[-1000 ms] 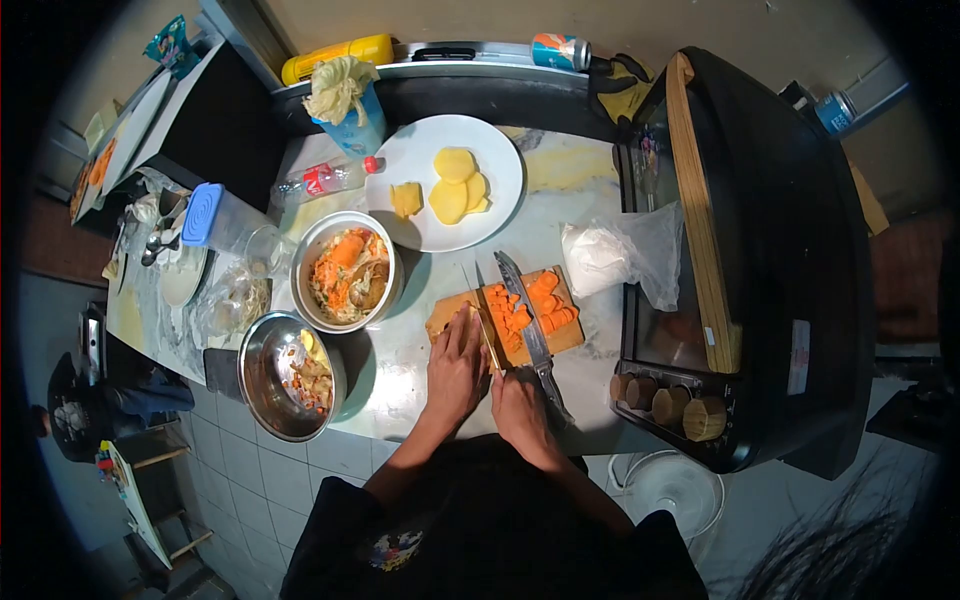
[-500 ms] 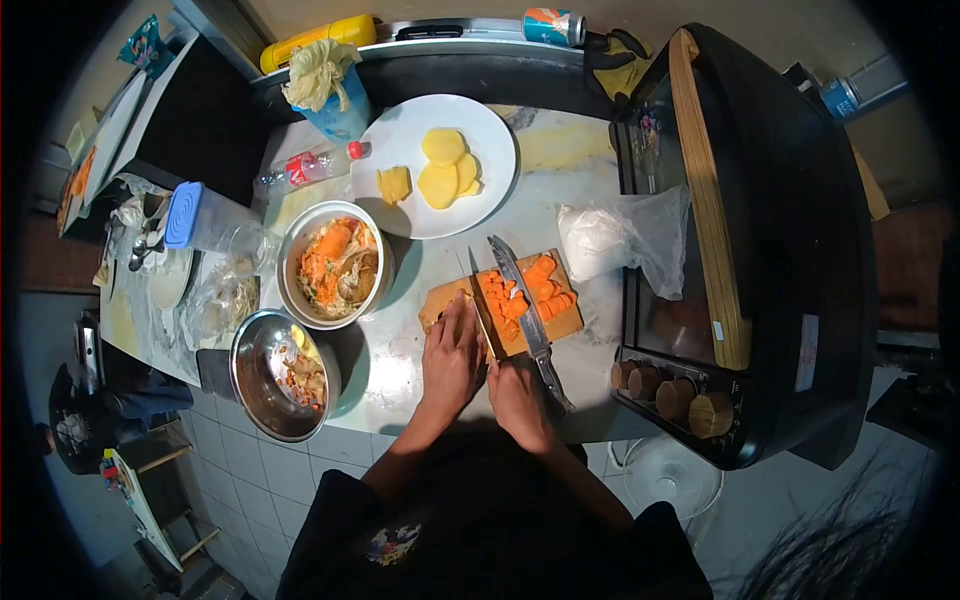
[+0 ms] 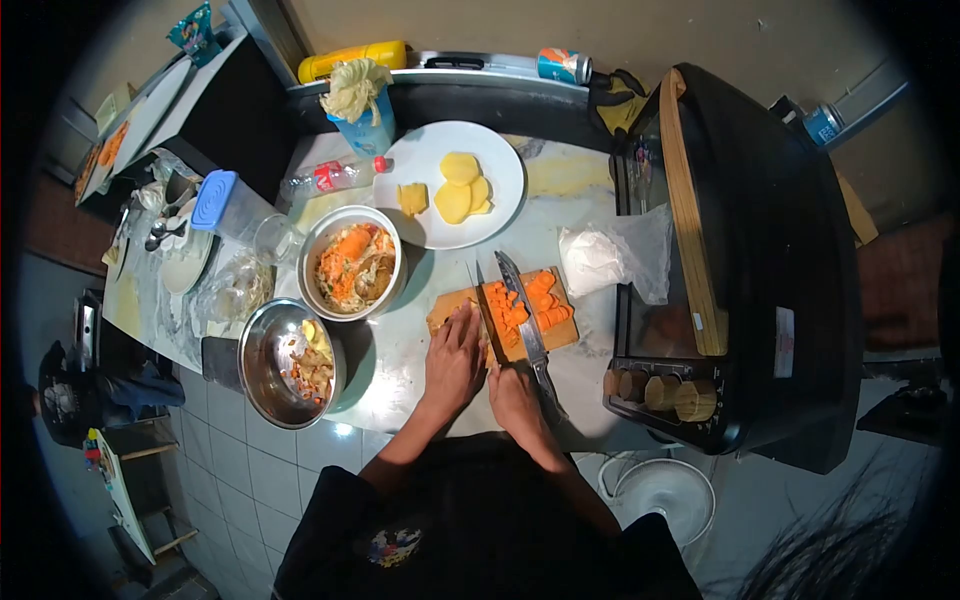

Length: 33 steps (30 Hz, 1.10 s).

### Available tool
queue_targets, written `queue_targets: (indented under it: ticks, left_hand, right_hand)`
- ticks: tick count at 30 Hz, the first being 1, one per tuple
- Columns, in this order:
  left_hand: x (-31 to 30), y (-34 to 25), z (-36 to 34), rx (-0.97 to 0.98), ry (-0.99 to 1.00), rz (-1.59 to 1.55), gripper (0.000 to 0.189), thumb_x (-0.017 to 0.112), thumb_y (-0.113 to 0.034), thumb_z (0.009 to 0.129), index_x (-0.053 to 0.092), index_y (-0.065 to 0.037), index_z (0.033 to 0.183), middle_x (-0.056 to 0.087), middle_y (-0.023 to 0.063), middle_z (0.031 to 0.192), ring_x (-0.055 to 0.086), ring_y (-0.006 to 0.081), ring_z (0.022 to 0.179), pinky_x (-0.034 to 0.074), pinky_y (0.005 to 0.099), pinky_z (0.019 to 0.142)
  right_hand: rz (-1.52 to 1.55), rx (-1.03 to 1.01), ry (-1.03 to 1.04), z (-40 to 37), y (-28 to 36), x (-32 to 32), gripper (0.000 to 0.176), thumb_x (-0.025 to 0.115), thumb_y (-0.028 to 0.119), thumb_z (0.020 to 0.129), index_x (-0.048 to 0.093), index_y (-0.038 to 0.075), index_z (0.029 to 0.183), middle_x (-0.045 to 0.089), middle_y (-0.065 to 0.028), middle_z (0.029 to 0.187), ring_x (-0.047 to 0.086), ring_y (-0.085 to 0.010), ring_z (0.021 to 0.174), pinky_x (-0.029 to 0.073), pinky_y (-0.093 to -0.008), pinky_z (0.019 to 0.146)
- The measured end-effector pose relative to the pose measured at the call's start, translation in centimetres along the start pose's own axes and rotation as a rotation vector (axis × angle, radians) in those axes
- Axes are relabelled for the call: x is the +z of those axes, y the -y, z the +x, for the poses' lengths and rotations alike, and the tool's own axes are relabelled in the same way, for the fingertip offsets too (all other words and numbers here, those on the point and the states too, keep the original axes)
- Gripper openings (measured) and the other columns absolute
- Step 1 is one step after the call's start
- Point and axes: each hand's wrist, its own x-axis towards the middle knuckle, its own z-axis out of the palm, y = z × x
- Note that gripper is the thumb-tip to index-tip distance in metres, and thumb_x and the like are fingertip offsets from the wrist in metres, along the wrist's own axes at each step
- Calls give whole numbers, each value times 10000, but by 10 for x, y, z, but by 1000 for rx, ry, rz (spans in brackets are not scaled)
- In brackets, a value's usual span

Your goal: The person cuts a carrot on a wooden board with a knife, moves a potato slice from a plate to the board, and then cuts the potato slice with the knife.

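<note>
My right hand [image 3: 513,394] grips the handle of a thin-bladed knife [image 3: 487,318], its blade pointing away from me over the wooden cutting board [image 3: 566,334]. Flat beside the blade, my left hand [image 3: 455,357] has its fingers bent and pressed together at the board's left part. Whatever lies under those fingers is mostly hidden; a little yellowish brown shows. Chopped carrot [image 3: 506,313] sits just right of the blade. A larger knife [image 3: 529,325] rests across the board, with more carrot pieces [image 3: 546,298] on its right side.
Behind the board, a white plate [image 3: 440,237] holds yellow slices. Left stand a white bowl [image 3: 397,284] of shredded food and a steel bowl [image 3: 254,395] of scraps. A bag of white powder [image 3: 592,258] and a black oven [image 3: 760,280] are right. Another person [image 3: 75,395] is far left.
The view has tilted slightly, so the counter's things appear shifted. Both hands stay at the board, the right one still on the knife, with little visible movement.
</note>
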Motion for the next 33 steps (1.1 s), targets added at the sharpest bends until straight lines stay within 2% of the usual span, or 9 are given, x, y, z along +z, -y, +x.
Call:
queue_targets:
  ticks: [4,9,15,17,21,23,26,33]
  left_hand:
    - [1,3,0,11,7,-15,458,548,-143,846,472,54,1253,431,213,1331,464,381,1148,387,427,957]
    - [1,2,0,13,14,-12,466,541,-138,847,459,49,1266,419,213,1342,456,384,1162,383,427,964]
    - [0,2,-1,18,14,-9,476,541,-132,843,450,44,1276,410,215,1351,454,388,1168,382,426,969]
    - [-1,3,0,22,20,-7,480,543,-132,841,448,44,1278,410,216,1351,455,388,1166,384,426,967]
    - [-2,3,2,38,22,-2,485,544,-135,841,444,46,1279,413,219,1348,459,386,1160,396,427,952]
    - [-2,4,2,43,26,4,484,543,-135,841,444,46,1279,414,220,1347,460,385,1159,399,427,948]
    - [-1,5,1,56,36,21,483,533,-130,844,437,48,1283,405,227,1351,462,386,1156,399,425,948]
    - [-2,9,1,91,64,21,516,507,-122,852,377,60,1318,374,233,1372,454,397,1165,382,421,966]
  right_hand:
    - [3,26,-6,-2,-1,3,406,442,244,931,571,-58,692,568,-298,705,560,-472,736,443,-536,652]
    - [-21,22,-37,3,-2,6,395,451,240,928,582,-64,713,577,-302,719,569,-467,730,447,-529,640]
    - [56,-14,-49,10,0,4,391,468,232,923,572,-63,687,561,-293,659,561,-478,691,453,-523,602]
    - [22,-49,-121,8,-9,15,395,470,228,922,567,-64,675,553,-282,628,555,-480,656,449,-527,586]
    - [-15,46,-67,-5,2,2,395,466,226,924,566,-67,678,557,-289,652,561,-475,685,446,-533,595]
    - [-41,73,-11,-9,1,1,468,402,309,948,593,-66,741,582,-327,791,566,-498,747,468,-540,654]
    - [-40,74,-60,-11,6,0,397,441,245,935,574,-57,714,564,-310,712,555,-487,726,447,-542,626]
    - [-26,119,-36,-5,12,-2,424,383,283,954,591,-40,774,569,-309,723,550,-496,727,442,-556,651]
